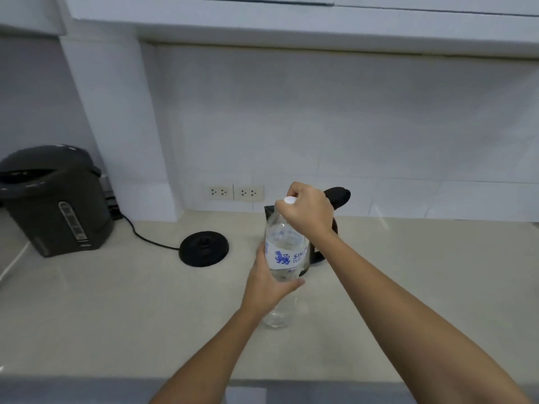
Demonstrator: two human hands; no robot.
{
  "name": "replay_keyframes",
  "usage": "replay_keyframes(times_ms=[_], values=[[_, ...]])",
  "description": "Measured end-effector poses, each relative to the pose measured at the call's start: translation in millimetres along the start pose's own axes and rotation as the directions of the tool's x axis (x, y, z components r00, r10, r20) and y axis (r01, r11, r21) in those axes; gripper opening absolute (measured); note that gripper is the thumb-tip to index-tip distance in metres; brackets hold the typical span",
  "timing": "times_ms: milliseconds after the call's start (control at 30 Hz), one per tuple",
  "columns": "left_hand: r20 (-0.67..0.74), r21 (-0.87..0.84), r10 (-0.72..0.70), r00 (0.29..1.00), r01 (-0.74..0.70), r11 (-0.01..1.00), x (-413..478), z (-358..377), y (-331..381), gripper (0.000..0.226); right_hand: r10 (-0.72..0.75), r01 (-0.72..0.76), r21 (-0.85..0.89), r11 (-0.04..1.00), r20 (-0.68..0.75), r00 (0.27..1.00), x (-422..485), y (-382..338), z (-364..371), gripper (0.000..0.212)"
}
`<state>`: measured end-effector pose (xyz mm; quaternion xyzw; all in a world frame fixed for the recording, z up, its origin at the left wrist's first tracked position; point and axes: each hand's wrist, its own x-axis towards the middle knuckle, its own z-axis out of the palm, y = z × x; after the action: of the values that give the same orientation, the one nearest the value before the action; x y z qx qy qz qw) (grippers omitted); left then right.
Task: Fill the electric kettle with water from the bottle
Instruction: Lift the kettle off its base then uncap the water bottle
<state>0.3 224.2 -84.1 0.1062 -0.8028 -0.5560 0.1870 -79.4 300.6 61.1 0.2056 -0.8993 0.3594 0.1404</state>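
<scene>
Pale, smooth bench [116, 301] under white wall tiles, and mid-bench stands the clear plastic bottle [284, 258], upright. Left hand [267, 282] wraps its lower body below the blue-printed label; right hand [309, 211] pinches the white cap [290, 200]. Black kettle [335, 199] sits just behind, its round base [204, 248] apart toward the left.

Clear bottle [281, 275] with white cap [290, 200], blue-printed white label [287, 256]; black kettle [338, 199]; beige counter [116, 301].

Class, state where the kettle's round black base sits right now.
The kettle base sits on the counter, left of the water bottle, right of the dark hot-water dispenser.
</scene>
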Motion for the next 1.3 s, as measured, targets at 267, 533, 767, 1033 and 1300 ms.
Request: replay_keyframes(times_ms=[267,533,767,1033,1300], values=[[-0.243,0.011,-0.089,0.966,0.094,0.995,-7,-34,-11,0.092,-0.115,0.119,-0.037,0.992,0.098,0.989,-14,-36,31,0.02],[-0.264,0.008,-0.147,0.953,0.155,0.988,-6,-42,-12,0.088,-0.224,0.3,-0.23,0.926,0.305,0.926,5,-47,19,0.041],[-0.255,0.03,-0.166,0.953,0.179,0.983,-8,-45,-13,0.086,-0.376,0.492,-0.151,0.858,0.469,0.799,14,-44,15,0.034],[-0.239,0.04,-0.156,0.959,0.17,0.985,-9,-43,-13,0.085,-0.39,0.706,-0.111,0.7,0.768,0.508,31,-54,-17,0.022],[-0.245,0.033,-0.15,0.958,0.163,0.986,-9,-44,-15,0.086,-0.509,0.807,-0.065,0.586,0.746,0.429,35,-52,-23,0.049]])
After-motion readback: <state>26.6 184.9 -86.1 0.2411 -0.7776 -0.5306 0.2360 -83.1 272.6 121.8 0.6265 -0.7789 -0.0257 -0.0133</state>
